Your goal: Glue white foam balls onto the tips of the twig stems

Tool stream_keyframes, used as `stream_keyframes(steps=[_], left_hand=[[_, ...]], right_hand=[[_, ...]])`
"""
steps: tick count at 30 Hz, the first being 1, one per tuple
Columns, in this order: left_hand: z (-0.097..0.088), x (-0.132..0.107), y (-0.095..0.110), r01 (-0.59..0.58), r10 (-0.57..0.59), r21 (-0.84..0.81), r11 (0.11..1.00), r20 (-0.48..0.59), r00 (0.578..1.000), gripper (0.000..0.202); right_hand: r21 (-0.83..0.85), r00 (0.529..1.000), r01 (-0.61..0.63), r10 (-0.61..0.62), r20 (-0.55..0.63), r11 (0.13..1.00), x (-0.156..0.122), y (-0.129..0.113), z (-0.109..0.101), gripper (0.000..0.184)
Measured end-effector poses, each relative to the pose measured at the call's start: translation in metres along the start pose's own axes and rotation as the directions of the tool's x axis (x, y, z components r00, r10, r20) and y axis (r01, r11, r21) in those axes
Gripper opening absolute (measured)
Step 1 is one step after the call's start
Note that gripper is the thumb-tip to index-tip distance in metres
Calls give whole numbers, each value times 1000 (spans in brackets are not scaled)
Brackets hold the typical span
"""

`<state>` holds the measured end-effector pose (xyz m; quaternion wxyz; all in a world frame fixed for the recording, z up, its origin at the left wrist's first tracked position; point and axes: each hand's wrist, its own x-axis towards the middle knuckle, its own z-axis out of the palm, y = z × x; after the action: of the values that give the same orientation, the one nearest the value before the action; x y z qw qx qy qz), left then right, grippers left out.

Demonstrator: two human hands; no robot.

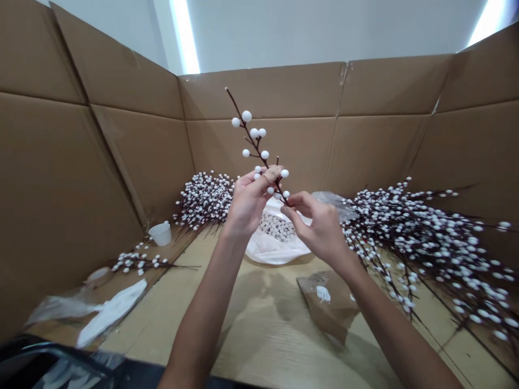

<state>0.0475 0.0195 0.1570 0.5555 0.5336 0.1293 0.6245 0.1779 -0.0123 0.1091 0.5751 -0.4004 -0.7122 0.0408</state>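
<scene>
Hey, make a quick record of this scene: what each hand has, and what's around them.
Left hand: holds a berry branch upright, with tape around one finger
Right hand: fingertips pinch the lower part of the branch
Behind hands: plastic bag of loose white berries
Right side: large pile of berry branches
Left side: smaller pile of berry branches, white cup
Surroundings: cardboard walls

A white paper cup (160,234) sits on the cardboard floor (263,329) beside heaped white-berry branches (205,200).
</scene>
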Motion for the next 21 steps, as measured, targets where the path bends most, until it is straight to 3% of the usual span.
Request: stream_keyframes(steps=[2, 6, 8, 9, 14, 16, 21], left_hand=[[-4, 1, 3, -31, 31, 6, 999, -5, 1000, 7], [-10, 3, 10, -54, 54, 18, 998, -29, 998, 4], [-12, 3, 14, -50, 51, 28, 998, -47, 998, 5], [-12, 2, 15, -46, 47, 27, 999, -53, 997, 4], [-9, -5, 24, -4, 5, 6, 1000, -44, 999, 14], [-7, -8, 25, 2, -2, 9, 1000, -34, 999, 16], [-6, -10, 26, -19, 19, 37, 999, 4, 1000, 4]], right_hand=[[41, 986, -55, 48, 162, 998, 4, 3, -12, 14], [48, 888, -177, 138, 439, 983, 11, 31, -24, 21], [-40, 840, -209, 200, 504, 977, 11, 55, -16, 23], [-165, 801, -198, 257, 541, 966, 9, 67, -8, 25], [-380, 701, -177, 388, 599, 908, -5, 108, 43, 18], [-443, 689, -167, 426, 586, 881, -9, 114, 60, 9], [-483, 705, -167, 447, 551, 860, -6, 118, 84, 31]])
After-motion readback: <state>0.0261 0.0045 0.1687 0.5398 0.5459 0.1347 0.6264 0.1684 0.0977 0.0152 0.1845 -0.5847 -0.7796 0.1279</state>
